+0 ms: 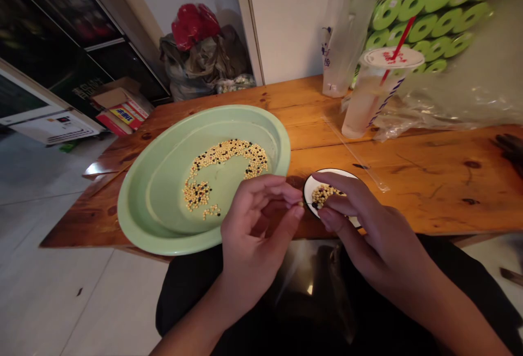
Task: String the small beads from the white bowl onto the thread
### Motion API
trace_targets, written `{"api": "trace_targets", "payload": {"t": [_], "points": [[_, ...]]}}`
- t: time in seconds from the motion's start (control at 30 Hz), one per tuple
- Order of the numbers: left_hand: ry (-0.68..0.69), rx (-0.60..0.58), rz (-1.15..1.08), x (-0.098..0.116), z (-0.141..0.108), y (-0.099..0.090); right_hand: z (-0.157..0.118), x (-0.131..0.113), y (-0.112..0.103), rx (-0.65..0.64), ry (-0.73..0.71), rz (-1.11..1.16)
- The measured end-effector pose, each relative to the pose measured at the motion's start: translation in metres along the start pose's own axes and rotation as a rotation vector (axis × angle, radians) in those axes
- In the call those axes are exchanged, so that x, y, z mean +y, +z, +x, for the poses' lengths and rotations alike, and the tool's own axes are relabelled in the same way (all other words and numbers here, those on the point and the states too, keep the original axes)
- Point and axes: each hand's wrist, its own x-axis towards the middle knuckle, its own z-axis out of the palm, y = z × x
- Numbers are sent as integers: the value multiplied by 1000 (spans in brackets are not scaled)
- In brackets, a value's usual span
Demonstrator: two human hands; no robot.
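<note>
My left hand (261, 217) is closed in a pinch, with a small yellow bean-like ball (301, 203) at its thumb and fingertips. A short, thin dark line shows between the two hands, too fine to name. My right hand (363, 217) is curled over a small white dish (312, 184) with a dark rim, its thumb close to a bent finger; what they hold is hidden. Small yellow and black balls (322, 193), like beans, lie in the dish. To the left stands a pale green basin (137, 198) with many more balls (229, 151) spread in an arc on its bottom.
On the wooden table (429, 181), a lidded plastic cup (363, 100) with a red straw stands at the back right. Near it are a clear straw sleeve (359, 160) and green rolls (445, 18) in plastic. A cardboard box (122, 108) and bags (196, 61) sit behind.
</note>
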Motion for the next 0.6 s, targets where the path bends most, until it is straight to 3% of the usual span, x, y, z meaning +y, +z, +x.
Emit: {"api": "trace_targets", "payload": {"t": [0.43, 0.6], "points": [[106, -16, 110, -4, -2, -2, 0, 1, 2, -17, 1, -24], [206, -116, 235, -7, -3, -7, -1, 2, 4, -39, 4, -42]]}}
